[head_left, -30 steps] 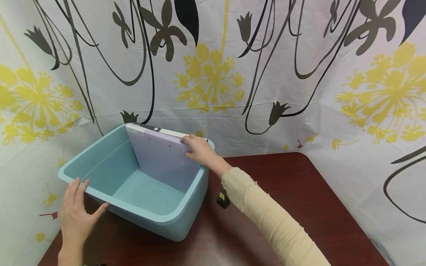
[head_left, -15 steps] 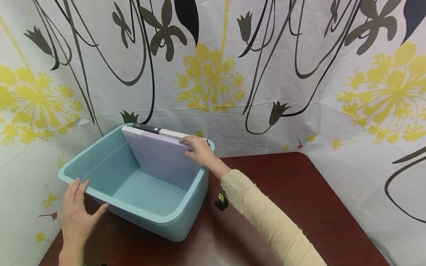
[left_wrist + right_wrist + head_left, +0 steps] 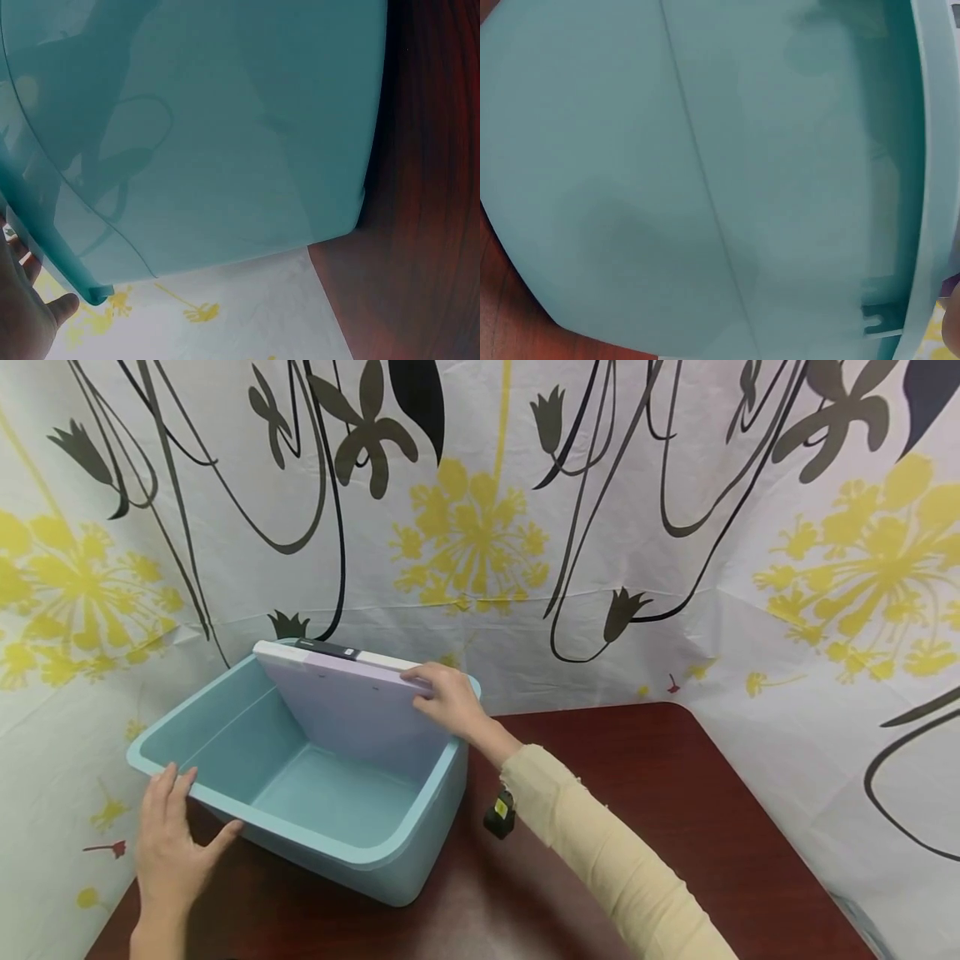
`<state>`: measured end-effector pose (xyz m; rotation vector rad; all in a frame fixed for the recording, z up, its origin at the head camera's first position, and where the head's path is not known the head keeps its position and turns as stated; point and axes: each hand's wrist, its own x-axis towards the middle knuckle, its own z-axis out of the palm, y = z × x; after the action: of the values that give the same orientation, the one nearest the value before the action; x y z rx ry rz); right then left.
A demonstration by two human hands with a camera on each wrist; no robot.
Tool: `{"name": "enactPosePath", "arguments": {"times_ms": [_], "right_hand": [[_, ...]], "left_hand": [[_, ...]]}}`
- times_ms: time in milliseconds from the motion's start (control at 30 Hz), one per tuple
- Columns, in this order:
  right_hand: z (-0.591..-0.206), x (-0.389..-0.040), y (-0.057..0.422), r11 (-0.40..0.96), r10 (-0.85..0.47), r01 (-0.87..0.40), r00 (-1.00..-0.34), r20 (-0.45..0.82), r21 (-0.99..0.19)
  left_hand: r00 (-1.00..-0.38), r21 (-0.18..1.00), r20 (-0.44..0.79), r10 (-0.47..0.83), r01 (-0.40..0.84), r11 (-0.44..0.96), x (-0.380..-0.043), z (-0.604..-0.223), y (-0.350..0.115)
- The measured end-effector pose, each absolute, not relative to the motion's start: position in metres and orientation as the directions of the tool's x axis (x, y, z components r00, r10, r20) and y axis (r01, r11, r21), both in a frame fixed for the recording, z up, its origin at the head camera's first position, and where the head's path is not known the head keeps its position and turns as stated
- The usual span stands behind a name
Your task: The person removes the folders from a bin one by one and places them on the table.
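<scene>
A light blue plastic tub (image 3: 330, 835) stands on the table. Inside, against its back, a flat lavender binder (image 3: 352, 710) with a white top edge leans upright, and a dark-and-white edge (image 3: 330, 649) of another flat thing shows behind it. The right hand (image 3: 448, 697) pinches the binder's top edge near its right end, thumb on the front face. At the tub's front left corner the left hand (image 3: 174, 843) rests its straight fingertips on the rim, thumb spread apart. In the left wrist view the left hand (image 3: 26, 307) is beside the rim; the right wrist view shows mostly tub wall (image 3: 667, 187).
A small black object with a yellow label (image 3: 499, 815) is by the right wrist. The dark red table (image 3: 637, 802) extends right of the tub. A white curtain with flower prints (image 3: 675, 485) hangs close behind the table and at both sides.
The binder's upper left corner has swung left, away from the flat thing behind it, out to the tub's left rim. The right hand shifted slightly left with it; the left hand stayed at the corner.
</scene>
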<state>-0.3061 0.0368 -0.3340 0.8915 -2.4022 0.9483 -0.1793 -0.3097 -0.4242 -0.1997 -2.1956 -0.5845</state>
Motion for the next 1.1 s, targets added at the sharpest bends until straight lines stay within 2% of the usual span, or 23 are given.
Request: {"name": "enactPosePath", "arguments": {"times_ms": [533, 733, 1100], "right_hand": [[-0.318, -0.294, 0.045, 0.506, -0.269, -0.689, -0.698, 0.664, -0.519], [-0.316, -0.292, 0.049, 0.476, -0.234, -0.711, -0.669, 0.705, -0.517], [-0.314, -0.290, 0.055, 0.395, -0.164, -0.720, -0.666, 0.728, -0.570]], "left_hand": [[-0.663, 0.323, 0.749, -0.024, 0.333, 0.886, -0.175, -0.417, -0.312], [-0.684, 0.308, 0.729, -0.007, 0.319, 0.896, -0.174, -0.415, -0.316], [-0.667, 0.291, 0.745, 0.020, 0.352, 0.890, -0.177, -0.410, -0.320]]}}
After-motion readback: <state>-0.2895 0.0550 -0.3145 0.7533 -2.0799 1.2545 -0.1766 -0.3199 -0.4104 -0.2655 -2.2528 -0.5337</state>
